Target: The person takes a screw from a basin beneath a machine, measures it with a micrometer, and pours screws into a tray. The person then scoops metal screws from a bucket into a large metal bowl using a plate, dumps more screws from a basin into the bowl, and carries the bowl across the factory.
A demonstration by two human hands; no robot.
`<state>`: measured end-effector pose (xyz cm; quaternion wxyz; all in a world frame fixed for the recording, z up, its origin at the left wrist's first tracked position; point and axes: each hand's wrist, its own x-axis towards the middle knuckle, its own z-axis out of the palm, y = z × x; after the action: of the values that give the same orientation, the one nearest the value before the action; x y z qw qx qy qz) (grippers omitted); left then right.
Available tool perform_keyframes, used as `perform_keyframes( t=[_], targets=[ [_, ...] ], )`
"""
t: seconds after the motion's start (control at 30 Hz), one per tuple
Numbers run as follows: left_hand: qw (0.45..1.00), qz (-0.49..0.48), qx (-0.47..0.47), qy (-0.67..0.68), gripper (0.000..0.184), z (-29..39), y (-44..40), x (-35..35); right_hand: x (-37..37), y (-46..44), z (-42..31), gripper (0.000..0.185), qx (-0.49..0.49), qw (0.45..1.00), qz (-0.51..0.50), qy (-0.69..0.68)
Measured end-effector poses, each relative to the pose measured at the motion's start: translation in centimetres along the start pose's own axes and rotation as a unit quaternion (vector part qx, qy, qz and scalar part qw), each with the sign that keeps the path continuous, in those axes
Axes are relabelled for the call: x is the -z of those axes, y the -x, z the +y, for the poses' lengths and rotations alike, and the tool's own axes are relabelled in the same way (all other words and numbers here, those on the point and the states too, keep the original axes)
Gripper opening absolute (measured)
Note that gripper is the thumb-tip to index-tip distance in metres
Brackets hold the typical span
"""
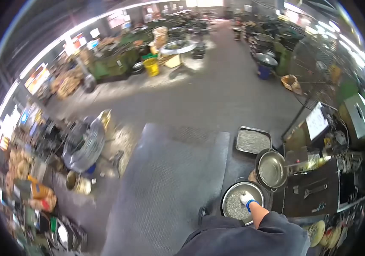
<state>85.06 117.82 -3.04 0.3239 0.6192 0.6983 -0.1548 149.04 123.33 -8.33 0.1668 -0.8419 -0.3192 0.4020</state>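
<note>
My right hand (245, 197), in a white glove with a blue band at the wrist, reaches down into a round metal bowl (259, 194). Small grey metal pieces (235, 205) cover the bottom of the bowl, too fine to name, and the glove touches or hovers just over them. How the fingers are bent is too small to make out. A second round pan (273, 169) with handles stands just beyond, close to the first. Behind it, a rectangular tray (253, 141) holds more small grey pieces. My left hand is out of view.
At right is a dark workbench (314, 196) with a flat metal tool (316, 190) on it. A large mat (169, 183) covers the floor ahead. A wrapped machine (84, 147) and a bucket (79, 183) stand left. A yellow bucket (151, 67) is farther off.
</note>
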Motion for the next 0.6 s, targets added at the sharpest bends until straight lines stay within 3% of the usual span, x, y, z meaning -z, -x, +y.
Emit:
perform_keyframes(
  t=[0.1, 0.2, 0.23, 0.3, 0.37, 0.43, 0.5, 0.53, 0.57, 0.6],
  targets=[
    [0.994, 0.013, 0.024, 0.102, 0.012, 2.7, -9.2, 9.9, 0.5, -2.7, -2.9, 0.037, 0.017, 0.997, 0.019, 0.068],
    [0.973, 0.030, 0.043, 0.225, 0.014, 7.1, -15.4, 18.8, 3.4, 0.2, -12.8, 0.045, -0.012, 1.000, -0.005, -0.006],
    [0.966, 0.031, 0.040, 0.252, 0.014, 8.5, -17.1, 21.1, 3.4, 0.1, -15.0, 0.056, -0.016, 1.000, 0.006, -0.018],
    [0.959, 0.026, 0.026, 0.282, 0.015, 11.0, -20.6, 24.9, 1.7, -2.1, -16.4, 0.055, -0.003, 0.997, 0.009, -0.082],
    [0.960, 0.012, 0.005, 0.279, 0.016, 12.6, -24.4, 27.3, 2.2, -1.5, -20.2, 0.051, -0.096, 0.970, -0.040, -0.221],
    [0.968, -0.010, -0.019, 0.251, 0.016, 13.5, -28.1, 29.0, 0.9, -3.1, -19.9, 0.048, -0.088, 0.958, -0.014, -0.272],
    [0.978, -0.038, -0.049, 0.198, 0.017, 12.8, -31.9, 29.3, -0.3, -4.3, -18.4, 0.044, -0.075, 0.981, 0.034, -0.178],
    [0.983, -0.049, -0.071, 0.161, 0.018, 12.6, -33.7, 30.1, 2.7, 0.3, -23.6, 0.042, -0.103, 0.975, 0.077, -0.180],
    [0.987, -0.062, -0.101, 0.110, 0.018, 12.0, -35.6, 30.5, -3.6, -7.0, -13.9, 0.044, -0.124, 0.974, 0.116, -0.151],
    [0.986, -0.076, -0.137, 0.049, 0.018, 10.9, -37.5, 30.4, -1.7, -4.4, -16.1, 0.046, -0.122, 0.983, 0.100, -0.096]
  ],
)
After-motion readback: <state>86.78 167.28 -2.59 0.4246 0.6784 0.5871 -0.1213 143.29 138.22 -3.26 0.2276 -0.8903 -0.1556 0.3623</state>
